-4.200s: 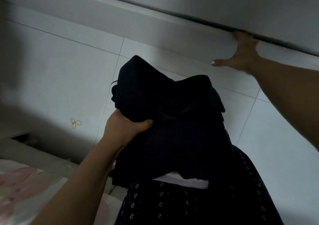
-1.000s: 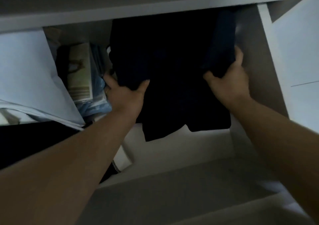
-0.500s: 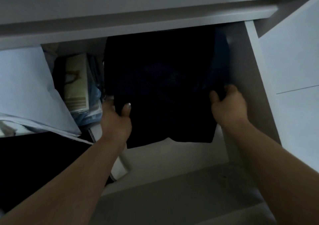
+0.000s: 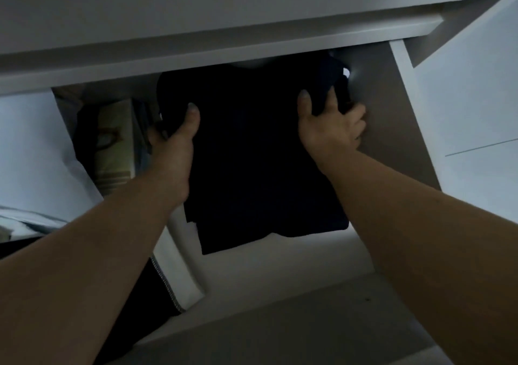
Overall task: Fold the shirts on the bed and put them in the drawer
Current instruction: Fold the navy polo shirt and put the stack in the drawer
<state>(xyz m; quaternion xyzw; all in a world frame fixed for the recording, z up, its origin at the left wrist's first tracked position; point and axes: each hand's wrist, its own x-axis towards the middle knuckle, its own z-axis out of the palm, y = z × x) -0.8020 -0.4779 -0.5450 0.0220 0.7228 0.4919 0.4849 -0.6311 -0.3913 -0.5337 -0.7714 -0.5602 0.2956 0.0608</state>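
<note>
The folded dark shirt [image 4: 260, 154] lies in the open drawer [image 4: 392, 118], its far edge tucked under the cabinet front [image 4: 224, 48] and its near hem on the pale drawer floor. The left hand [image 4: 173, 137] has its grip closed round the shirt's left edge, thumb on top. The right hand [image 4: 330, 129] pinches bunched cloth at the far right corner, beside the side wall. To finish well, push both sides back evenly, flatten that corner, and avoid the printed packet [image 4: 115, 146] at the left.

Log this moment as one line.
dark shirts: in drawer | left hand: grips them | right hand: grips them | not released
</note>
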